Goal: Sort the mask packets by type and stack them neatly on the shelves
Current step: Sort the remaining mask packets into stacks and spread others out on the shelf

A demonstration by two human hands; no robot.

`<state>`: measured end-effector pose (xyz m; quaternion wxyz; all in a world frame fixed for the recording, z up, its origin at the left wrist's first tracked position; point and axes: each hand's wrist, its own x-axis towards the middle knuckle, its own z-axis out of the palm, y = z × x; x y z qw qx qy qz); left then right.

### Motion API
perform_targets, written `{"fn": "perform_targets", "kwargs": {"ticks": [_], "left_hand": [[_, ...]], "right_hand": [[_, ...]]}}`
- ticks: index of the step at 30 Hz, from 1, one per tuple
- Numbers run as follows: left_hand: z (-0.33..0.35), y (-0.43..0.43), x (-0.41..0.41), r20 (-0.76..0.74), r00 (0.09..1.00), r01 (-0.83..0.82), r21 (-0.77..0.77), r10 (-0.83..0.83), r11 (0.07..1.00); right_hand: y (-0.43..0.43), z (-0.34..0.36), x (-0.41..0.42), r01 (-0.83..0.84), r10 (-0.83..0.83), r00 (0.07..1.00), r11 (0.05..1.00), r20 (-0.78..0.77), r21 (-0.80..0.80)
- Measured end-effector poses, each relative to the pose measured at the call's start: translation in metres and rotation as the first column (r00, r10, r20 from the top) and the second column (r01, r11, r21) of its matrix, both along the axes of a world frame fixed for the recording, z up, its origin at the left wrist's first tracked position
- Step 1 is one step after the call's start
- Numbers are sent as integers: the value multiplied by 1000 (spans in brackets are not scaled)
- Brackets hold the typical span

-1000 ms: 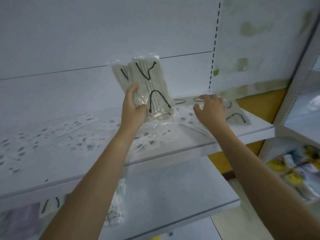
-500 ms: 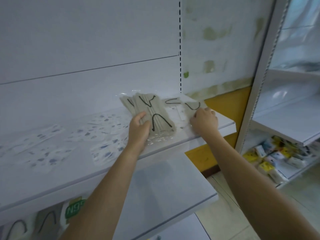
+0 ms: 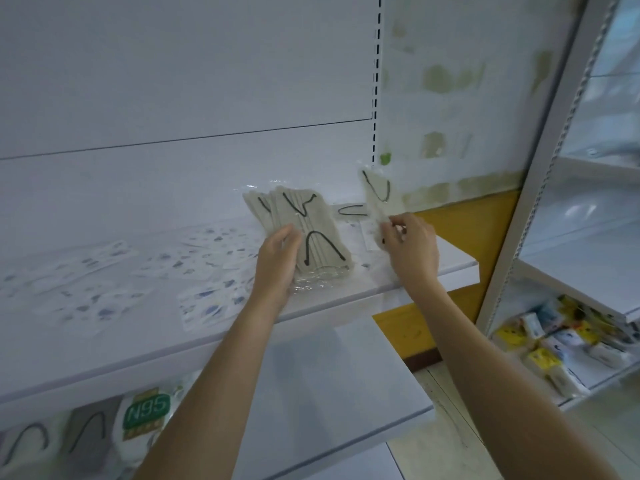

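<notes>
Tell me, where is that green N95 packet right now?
In the head view, the N95 packet sits at the bottom left, under the upper shelf, just right of a grey mask packet.

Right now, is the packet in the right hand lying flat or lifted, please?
Lifted: the right hand pinches its lower end; the packet stands tilted above the shelf.

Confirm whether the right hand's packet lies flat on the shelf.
No, the right hand pinches the beige packet by its lower end, tilted steeply up from the shelf.
</notes>
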<state>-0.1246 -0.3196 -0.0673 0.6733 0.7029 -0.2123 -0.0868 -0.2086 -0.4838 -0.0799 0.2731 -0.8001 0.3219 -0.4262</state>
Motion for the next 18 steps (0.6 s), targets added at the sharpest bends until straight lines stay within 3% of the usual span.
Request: {"fn": "perform_targets", "kwargs": {"ticks": [2, 6, 8, 10, 14, 15, 18], "left_hand": [[2, -1, -2, 54, 998, 37, -32, -35, 999], [-3, 0, 2, 211, 977, 44, -83, -26, 996], [-4, 2, 7, 197, 980, -18, -101, 38, 995], [1, 6, 13, 138, 985, -84, -141, 104, 986], [16, 11, 31, 128, 988, -60, -179, 84, 982], [18, 11, 36, 132, 991, -16, -152, 36, 988], [26, 7, 49, 78, 993, 94, -29, -91, 995]], "right_hand": [[18, 7, 8, -136, 136, 989, 991, 64, -12], [59, 6, 34, -398, 398, 917, 917, -23, -29], [65, 3, 44, -433, 432, 900, 902, 54, 3], [59, 10, 47, -422, 405, 904, 897, 138, 132], [46, 27, 53, -530, 495, 844, 714, 205, 458], [46, 29, 57, -552, 523, 828, 694, 203, 463], [43, 32, 70, -556, 555, 824, 748, 118, 364]]}}
